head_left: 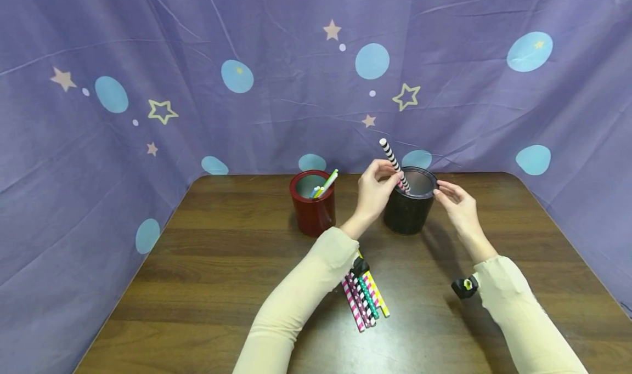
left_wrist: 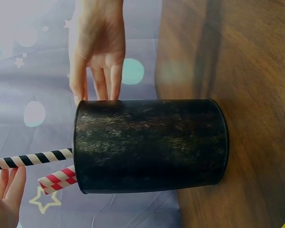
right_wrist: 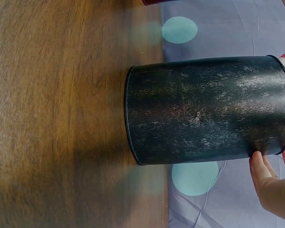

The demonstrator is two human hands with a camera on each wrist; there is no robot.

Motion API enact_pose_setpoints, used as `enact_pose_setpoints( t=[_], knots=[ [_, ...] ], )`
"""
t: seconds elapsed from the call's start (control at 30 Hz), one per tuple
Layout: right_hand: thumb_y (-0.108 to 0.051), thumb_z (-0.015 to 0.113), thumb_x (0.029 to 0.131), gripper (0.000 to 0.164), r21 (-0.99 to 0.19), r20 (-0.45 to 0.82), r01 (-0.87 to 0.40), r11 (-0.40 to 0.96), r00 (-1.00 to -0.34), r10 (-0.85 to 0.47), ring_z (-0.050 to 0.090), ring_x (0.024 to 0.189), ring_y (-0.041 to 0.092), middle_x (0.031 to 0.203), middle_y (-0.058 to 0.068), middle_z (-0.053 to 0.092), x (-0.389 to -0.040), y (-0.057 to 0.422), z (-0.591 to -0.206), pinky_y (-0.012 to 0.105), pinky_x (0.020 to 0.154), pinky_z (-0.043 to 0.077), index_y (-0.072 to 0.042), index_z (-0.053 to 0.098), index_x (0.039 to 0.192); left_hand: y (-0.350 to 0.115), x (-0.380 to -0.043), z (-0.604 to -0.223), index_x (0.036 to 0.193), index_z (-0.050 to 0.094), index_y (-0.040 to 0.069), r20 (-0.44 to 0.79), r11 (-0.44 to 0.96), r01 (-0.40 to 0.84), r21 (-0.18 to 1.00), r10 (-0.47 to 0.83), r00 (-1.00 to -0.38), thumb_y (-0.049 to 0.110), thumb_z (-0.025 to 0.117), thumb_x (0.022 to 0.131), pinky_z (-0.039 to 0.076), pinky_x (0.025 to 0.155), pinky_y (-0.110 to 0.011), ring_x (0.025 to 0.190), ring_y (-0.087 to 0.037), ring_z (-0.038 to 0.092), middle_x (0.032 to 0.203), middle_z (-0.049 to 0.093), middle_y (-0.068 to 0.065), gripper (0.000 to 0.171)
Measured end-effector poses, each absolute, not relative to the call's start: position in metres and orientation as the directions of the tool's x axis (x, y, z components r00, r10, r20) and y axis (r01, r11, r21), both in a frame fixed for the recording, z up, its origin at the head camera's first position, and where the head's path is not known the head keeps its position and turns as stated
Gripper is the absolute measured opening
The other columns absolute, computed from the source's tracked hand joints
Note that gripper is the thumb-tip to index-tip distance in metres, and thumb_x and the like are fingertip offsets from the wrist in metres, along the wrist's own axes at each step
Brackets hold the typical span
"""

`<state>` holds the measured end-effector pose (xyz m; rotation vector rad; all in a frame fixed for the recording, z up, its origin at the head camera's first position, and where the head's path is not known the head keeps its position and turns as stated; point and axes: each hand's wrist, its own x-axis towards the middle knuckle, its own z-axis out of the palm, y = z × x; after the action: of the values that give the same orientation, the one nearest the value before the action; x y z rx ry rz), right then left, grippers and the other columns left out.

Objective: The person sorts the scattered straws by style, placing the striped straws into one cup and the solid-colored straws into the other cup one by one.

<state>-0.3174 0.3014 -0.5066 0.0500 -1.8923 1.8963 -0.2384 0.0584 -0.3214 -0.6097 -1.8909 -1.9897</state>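
In the head view my left hand (head_left: 373,190) pinches a black-and-white striped paper straw (head_left: 390,153), which leans up to the left with its lower end inside the rim of a black can (head_left: 407,215). Beside it a red-and-white straw (left_wrist: 57,180) sticks out of the same can in the left wrist view. On the can's right side, my right hand (head_left: 460,207) rests its fingertips at the rim, the fingers fairly straight. From the right wrist, the can's scuffed dark side (right_wrist: 204,111) shows with a thumb or finger (right_wrist: 259,164) touching it near the top.
A red can (head_left: 314,217) with several straws (head_left: 329,181) in it stands left of the black one. On the wooden table (head_left: 212,275) lies a bunch of patterned straws (head_left: 365,297), partly under the left forearm. A purple curtain (head_left: 296,23) hangs behind.
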Motion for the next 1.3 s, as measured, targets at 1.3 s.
enact_pose_setpoints(
  t=[1.3],
  knots=[
    [-0.021, 0.069, 0.077, 0.04, -0.939, 0.343, -0.335, 0.08, -0.893, 0.292, 0.058, 0.094, 0.01, 0.103, 0.003, 0.062, -0.313, 0.298, -0.502, 0.013, 0.074, 0.048, -0.008, 0.06, 0.113, 0.044, -0.248, -0.385, 0.091, 0.063, -0.003, 0.436, 0.132, 0.449, 0.884, 0.117, -0.892, 0.006, 0.067, 0.077, 0.05, 0.066, -0.017, 0.072, -0.022, 0.063, 0.083, 0.066, -0.015, 0.017]
  ],
)
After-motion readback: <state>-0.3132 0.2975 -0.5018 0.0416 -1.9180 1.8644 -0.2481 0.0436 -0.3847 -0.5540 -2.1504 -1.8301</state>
